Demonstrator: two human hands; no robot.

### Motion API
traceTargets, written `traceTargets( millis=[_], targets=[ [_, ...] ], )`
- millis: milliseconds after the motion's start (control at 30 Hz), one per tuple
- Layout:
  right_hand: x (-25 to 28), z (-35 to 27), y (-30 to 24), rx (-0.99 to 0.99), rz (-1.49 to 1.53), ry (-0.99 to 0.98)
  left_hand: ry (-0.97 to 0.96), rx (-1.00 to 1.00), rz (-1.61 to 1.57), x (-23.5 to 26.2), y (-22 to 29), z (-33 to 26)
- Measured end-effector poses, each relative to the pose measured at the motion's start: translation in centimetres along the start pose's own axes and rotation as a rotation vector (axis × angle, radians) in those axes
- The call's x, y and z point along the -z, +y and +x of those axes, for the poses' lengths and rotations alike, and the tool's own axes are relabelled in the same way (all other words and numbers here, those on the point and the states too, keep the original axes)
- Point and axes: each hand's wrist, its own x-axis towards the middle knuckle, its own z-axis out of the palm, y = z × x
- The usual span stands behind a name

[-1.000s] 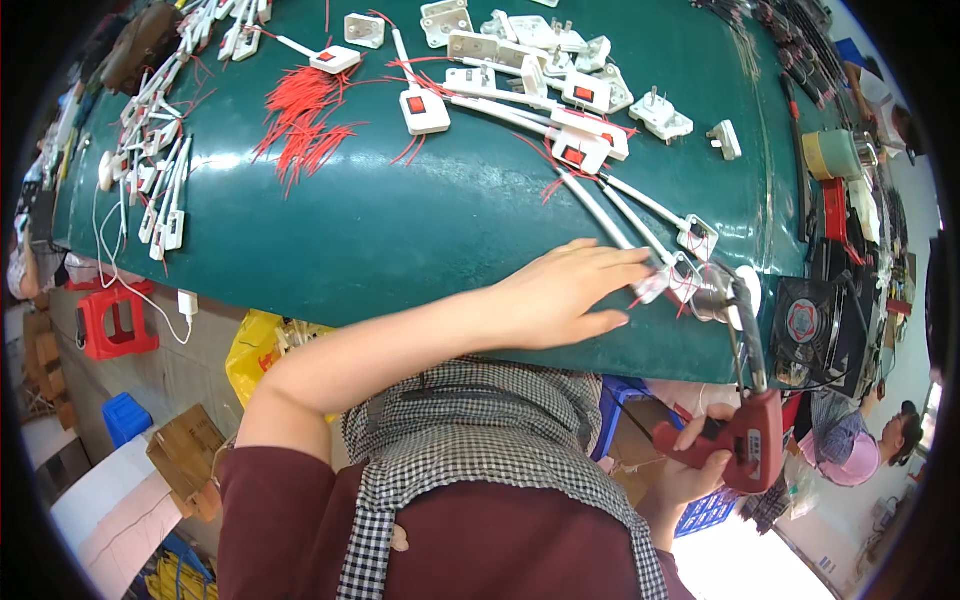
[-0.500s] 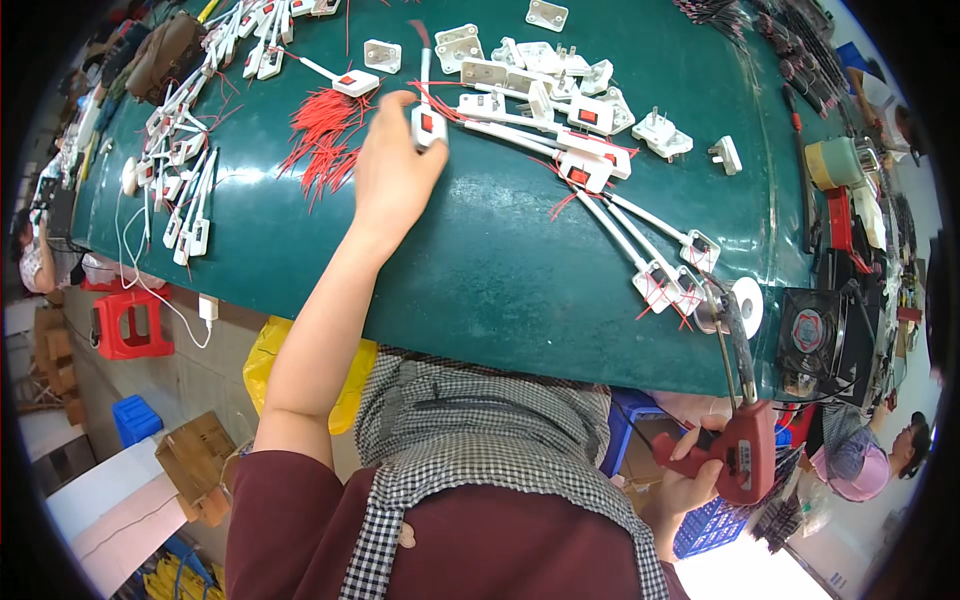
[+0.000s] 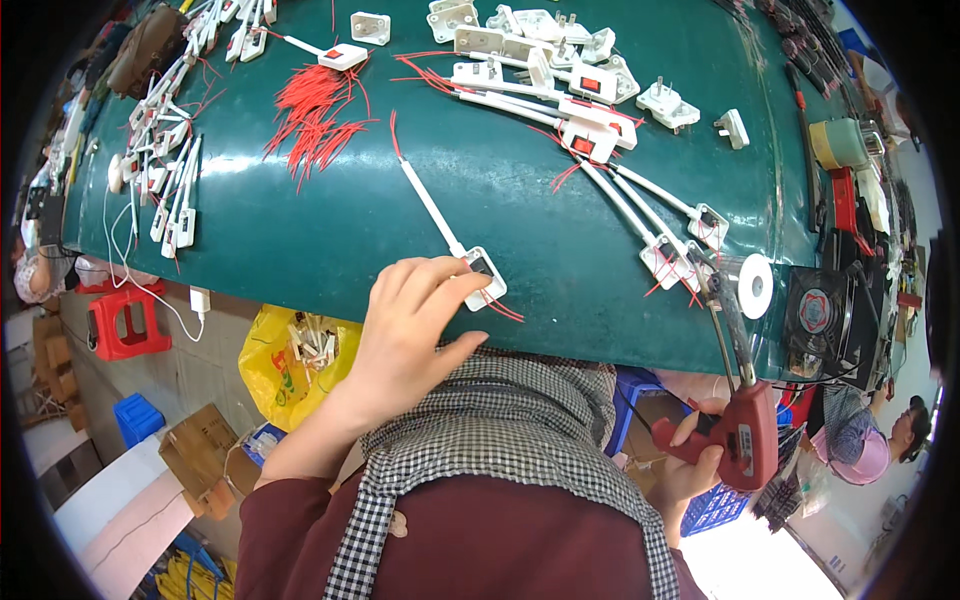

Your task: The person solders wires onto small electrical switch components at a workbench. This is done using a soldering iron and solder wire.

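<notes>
My left hand (image 3: 415,325) is at the near table edge, thumb apart from the fingers. Its fingertips touch or nearly touch a white switch housing (image 3: 486,278), which lies open side up with a black part and red wires showing. From this housing a white tube (image 3: 432,207) runs away to the far left, red wires at its end. My right hand (image 3: 692,455) grips a red pistol-shaped soldering gun (image 3: 752,440), its metal tip pointing up over the table beside a spool of solder wire (image 3: 755,286). Several open switch housings (image 3: 664,262) on tubes lie near the tip.
White switch pieces and plug parts (image 3: 540,45) crowd the table's far middle. Loose red wires (image 3: 318,105) lie left of them. More tubed pieces (image 3: 178,190) line the left side. A small black fan (image 3: 812,315) stands at the right, and a yellow bag (image 3: 285,375) hangs below the edge.
My left hand has come toward me from the far side. The switch housing it was on, red rocker up, now lies open side up near the edge. The soldering gun has hardly moved.
</notes>
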Motion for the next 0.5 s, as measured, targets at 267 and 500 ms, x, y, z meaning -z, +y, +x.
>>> traceTargets(
  millis=[267,500],
  targets=[
    [-1.4,-0.6,-1.5,-0.190,-0.004,0.086,0.093,-0.157,-0.038,-2.4,-0.8,1.1],
    [-2.1,-1.1,-2.2,-0.263,-0.085,-0.080,0.180,0.255,-0.657,-2.5,-1.6,0.8]
  ],
)
